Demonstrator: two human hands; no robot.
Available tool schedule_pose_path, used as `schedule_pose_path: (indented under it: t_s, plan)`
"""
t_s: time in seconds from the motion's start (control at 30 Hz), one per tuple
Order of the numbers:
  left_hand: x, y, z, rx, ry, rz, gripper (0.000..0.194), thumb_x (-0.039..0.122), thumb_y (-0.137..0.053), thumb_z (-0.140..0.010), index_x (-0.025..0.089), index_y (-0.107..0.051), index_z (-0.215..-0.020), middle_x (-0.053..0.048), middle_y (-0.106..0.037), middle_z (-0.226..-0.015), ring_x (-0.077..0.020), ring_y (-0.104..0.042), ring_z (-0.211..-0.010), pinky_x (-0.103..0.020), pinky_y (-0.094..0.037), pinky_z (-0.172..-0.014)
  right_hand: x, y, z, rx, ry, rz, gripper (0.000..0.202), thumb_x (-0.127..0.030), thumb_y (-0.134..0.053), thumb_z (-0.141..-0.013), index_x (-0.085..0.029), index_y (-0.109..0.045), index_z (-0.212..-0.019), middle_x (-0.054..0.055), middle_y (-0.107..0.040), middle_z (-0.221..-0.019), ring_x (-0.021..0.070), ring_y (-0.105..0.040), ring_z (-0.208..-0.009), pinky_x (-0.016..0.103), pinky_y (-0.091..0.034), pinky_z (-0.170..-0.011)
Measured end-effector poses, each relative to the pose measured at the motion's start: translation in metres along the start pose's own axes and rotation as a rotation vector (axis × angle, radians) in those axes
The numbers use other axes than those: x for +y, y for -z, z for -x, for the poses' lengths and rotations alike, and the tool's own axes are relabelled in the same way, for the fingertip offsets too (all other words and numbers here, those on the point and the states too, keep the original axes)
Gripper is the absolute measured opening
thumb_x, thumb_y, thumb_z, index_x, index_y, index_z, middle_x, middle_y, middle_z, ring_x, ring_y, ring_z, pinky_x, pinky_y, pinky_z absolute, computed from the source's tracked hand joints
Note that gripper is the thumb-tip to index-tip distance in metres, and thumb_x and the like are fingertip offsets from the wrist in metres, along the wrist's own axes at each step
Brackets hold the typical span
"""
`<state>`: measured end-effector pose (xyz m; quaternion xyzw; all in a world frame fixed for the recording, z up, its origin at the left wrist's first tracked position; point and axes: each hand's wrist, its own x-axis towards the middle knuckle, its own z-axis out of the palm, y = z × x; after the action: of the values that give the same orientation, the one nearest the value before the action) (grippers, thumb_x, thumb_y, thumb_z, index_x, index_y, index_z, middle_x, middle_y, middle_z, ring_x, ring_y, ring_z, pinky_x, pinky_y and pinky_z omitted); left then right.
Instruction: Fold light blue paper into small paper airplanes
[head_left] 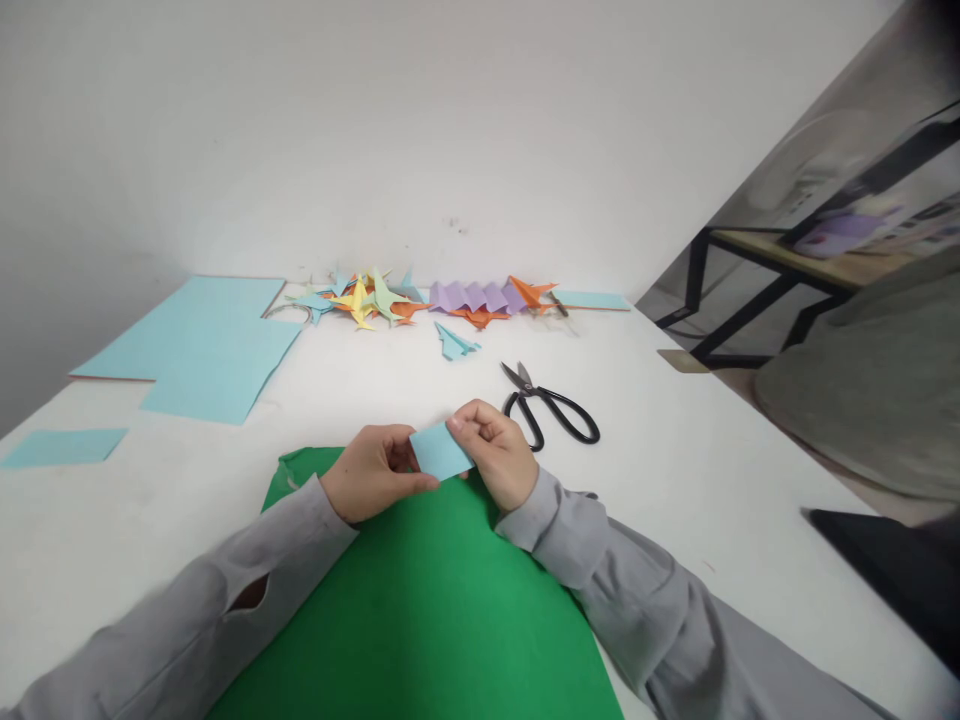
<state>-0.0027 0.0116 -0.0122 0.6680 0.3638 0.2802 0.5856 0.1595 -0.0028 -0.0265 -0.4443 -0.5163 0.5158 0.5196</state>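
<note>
- A green mat [420, 610] lies nearest, on the bench [697, 480].
- Above it, the left hand [373, 473], fingers curled, holds the left side of a small blue paper [437, 452].
- The right hand [498, 455], nearly closed, pinches its right end.
- Just beyond lie black-handled scissors [528, 389], blades parted.
- Farther: a folded blue plane [454, 343], then colourful folded papers [362, 300].

Left fingers [416, 484] and right fingers [466, 434] pinch, both forearms [300, 548] angled inward.
</note>
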Motion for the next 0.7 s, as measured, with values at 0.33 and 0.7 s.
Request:
schedule_pose_path:
  t_s: [0.33, 0.7]
  plan:
    - [0.0065, -0.0005, 0.0018, 0.034, 0.015, 0.111, 0.035, 0.036, -0.060, -0.069, 0.015, -0.046, -0.093, 0.005, -0.053, -0.061, -0.0047, -0.044, -0.035, -0.016, -0.030, -0.030, 0.0011, -0.0004, -0.0004, 0.049, -0.001, -0.035, 0.028, -0.045, -0.059, -0.072, -0.019, -0.048, -0.068, -0.007, -0.047, -0.040, 0.0081, -0.042, -0.032, 0.019, -0.029, -0.032]
    - [0.0029, 0.0025, -0.0017, 0.116, 0.043, 0.180, 0.025, 0.028, -0.059, -0.070, 0.014, -0.046, -0.086, 0.008, -0.048, -0.046, -0.0060, -0.044, -0.032, -0.016, -0.032, -0.029, 0.0043, 0.0011, -0.0015, -0.053, -0.020, -0.172, 0.022, -0.039, -0.058, -0.075, -0.018, -0.053, -0.079, -0.006, -0.051, -0.041, 0.0099, -0.048, -0.035, 0.020, -0.036, -0.036]
